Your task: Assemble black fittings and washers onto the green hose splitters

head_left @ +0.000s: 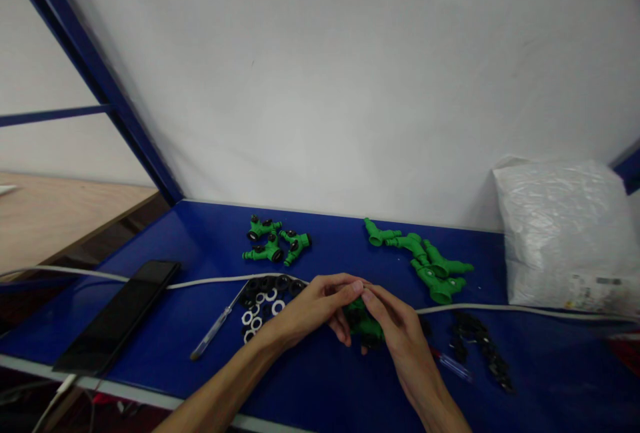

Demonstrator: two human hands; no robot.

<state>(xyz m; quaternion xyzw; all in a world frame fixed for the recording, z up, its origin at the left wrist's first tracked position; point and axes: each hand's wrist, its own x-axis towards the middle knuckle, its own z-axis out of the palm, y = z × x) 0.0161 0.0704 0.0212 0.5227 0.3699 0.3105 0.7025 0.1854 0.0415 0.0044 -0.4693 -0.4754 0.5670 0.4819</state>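
Note:
Both hands meet over the blue shelf, fingers curled around a green hose splitter (pixel 364 327) with dark parts on it. My left hand (pixel 325 299) is closed at its left side, thumb and fingertips pressed together at the top. Against the other side, my right hand (pixel 400 326) is closed too, its thumb tip close to the left thumb. The fingers cover most of the splitter, and any small piece between the fingertips is hidden. Just left of my left hand lie white ring nuts (pixel 257 323) and black ring caps (pixel 283 282).
Green splitters with black fittings (pixel 270 249) lie at the back left, plain green ones (pixel 440 266) at the back right. A screwdriver (pixel 215 333), a phone (pixel 120 316), a white cable (pixel 210 281), small black parts (pixel 483 346), another screwdriver (pixel 454 366) and a plastic-wrapped package (pixel 565 233) surround the hands.

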